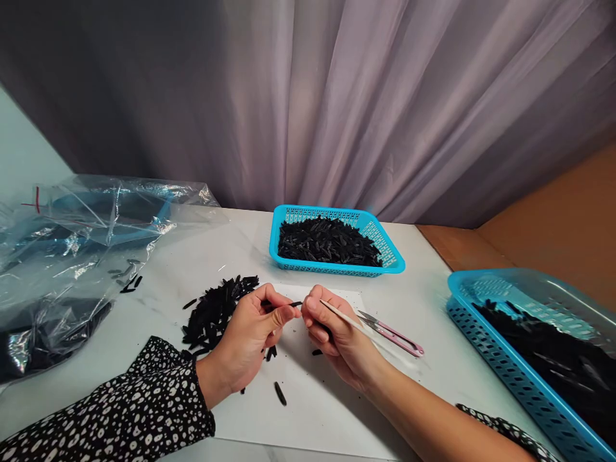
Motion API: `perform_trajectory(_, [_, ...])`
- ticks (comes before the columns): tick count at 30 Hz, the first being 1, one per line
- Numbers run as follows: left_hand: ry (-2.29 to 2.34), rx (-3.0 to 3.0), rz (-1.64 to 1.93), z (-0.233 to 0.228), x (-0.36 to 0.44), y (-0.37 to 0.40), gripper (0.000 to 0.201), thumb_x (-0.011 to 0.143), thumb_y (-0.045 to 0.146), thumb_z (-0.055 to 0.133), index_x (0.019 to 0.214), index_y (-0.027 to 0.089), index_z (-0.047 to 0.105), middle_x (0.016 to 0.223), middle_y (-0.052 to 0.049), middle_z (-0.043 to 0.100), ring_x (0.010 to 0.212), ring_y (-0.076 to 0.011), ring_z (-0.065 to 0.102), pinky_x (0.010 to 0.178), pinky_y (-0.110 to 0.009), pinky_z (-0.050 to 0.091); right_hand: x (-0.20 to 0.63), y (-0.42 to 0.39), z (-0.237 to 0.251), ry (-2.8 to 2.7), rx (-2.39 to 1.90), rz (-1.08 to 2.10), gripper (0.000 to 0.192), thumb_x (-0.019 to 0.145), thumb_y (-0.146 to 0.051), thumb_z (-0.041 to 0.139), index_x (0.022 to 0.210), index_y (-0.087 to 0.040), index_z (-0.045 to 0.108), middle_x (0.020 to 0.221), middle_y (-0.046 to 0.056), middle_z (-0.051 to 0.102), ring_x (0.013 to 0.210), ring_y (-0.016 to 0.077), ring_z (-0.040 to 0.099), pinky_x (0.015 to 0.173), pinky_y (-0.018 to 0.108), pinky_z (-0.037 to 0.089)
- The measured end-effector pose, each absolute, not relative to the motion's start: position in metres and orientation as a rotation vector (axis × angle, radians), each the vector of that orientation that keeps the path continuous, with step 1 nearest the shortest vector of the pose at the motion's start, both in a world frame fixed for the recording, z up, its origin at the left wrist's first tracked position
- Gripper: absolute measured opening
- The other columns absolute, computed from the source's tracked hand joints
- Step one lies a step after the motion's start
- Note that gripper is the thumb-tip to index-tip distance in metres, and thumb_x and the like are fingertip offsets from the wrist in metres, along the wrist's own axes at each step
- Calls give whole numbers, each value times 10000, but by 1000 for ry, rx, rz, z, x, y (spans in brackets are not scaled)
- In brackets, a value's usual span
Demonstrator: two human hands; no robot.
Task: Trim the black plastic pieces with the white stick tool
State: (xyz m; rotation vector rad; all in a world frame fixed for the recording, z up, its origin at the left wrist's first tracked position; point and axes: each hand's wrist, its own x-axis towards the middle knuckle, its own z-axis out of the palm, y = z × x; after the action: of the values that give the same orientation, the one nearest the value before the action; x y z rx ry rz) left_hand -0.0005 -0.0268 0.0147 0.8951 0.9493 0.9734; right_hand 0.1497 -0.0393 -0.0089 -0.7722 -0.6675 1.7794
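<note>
My left hand [253, 333] pinches a small, slim black piece [296, 304] between thumb and forefinger, with one end sticking out toward the other hand. Close beside it, my right hand [332, 330] is closed around a thin pale stick [356, 323] that slants back over the wrist. Something dark shows under the right fingers, too hidden to name. A loose pile of similar black pieces [212, 317] lies behind the left hand. One single black piece [280, 393] rests on the white sheet [308, 417] below both hands.
Pink-handled scissors [397, 337] lie right of my right hand. A blue basket [337, 266] full of black pieces stands at the back, and another blue basket [500, 359] at the right. Clear plastic bags [96, 244] cover the left side. A grey curtain [308, 102] hangs behind.
</note>
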Motion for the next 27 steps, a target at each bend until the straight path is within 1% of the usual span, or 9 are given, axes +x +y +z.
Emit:
perform_trajectory(4, [948, 907, 958, 15, -2, -28, 505, 592, 508, 876, 660, 148, 528, 589, 64, 479, 437, -15, 240, 425, -209, 120, 148, -40, -7, -666, -804, 1770, 354, 679, -368, 855, 883, -156, 659, 594, -59, 511, 431, 18, 257, 360, 142, 109])
perform_trajectory(6, [952, 912, 925, 16, -2, -28, 481, 608, 473, 878, 649, 146, 527, 570, 69, 454, 441, -17, 234, 426, -209, 117, 147, -40, -7, -677, -816, 1773, 339, 679, -377, 853, 839, -144, 666, 596, -48, 515, 435, 19, 261, 364, 147, 105])
perform_trajectory(9, [935, 886, 875, 18, -1, -28, 427, 685, 468, 824, 692, 143, 547, 626, 30, 533, 461, -25, 267, 425, -203, 121, 148, -39, -10, -660, -812, 1762, 323, 700, -390, 839, 744, -144, 635, 598, -39, 520, 440, 19, 248, 364, 148, 101])
perform_trajectory(12, [906, 798, 860, 20, 0, -28, 322, 788, 443, 703, 814, 148, 576, 693, -17, 605, 492, -53, 341, 414, -204, 131, 150, -38, -13, -636, -810, 1744, 328, 718, -390, 829, 700, -151, 605, 553, -54, 481, 437, 24, 218, 356, 147, 95])
perform_trajectory(14, [925, 763, 839, 21, 1, -28, 245, 810, 357, 658, 912, 152, 572, 691, -14, 617, 479, -54, 331, 412, -204, 134, 151, -37, -13, -624, -804, 1730, 333, 723, -387, 828, 685, -151, 597, 552, -51, 486, 440, 26, 216, 353, 143, 99])
perform_trajectory(16, [950, 777, 825, 19, 1, -29, 235, 837, 318, 632, 988, 158, 547, 684, 1, 621, 457, -45, 288, 416, -198, 125, 152, -36, -13, -612, -795, 1713, 335, 718, -386, 833, 676, -147, 602, 567, -40, 510, 444, 25, 224, 351, 137, 111])
perform_trajectory(19, [985, 841, 855, 17, 1, -30, 242, 889, 379, 602, 954, 164, 513, 722, -13, 648, 464, -42, 278, 421, -192, 114, 152, -36, -12, -590, -801, 1694, 295, 701, -371, 848, 734, -148, 659, 577, -38, 524, 441, 22, 237, 346, 131, 127])
perform_trajectory(23, [1003, 882, 868, 15, 0, -30, 335, 859, 456, 662, 856, 161, 505, 748, -36, 675, 477, -38, 278, 426, -193, 116, 152, -35, -12, -548, -784, 1709, 265, 693, -334, 859, 841, -166, 718, 611, -39, 535, 443, 16, 262, 342, 124, 146])
perform_trajectory(27, [992, 879, 896, 14, -2, -26, 402, 748, 471, 780, 860, 125, 609, 715, -21, 654, 456, -24, 243, 420, -208, 103, 152, -35, -13, -527, -741, 1739, 264, 686, -314, 859, 864, -170, 727, 622, -34, 541, 438, 15, 264, 338, 123, 152])
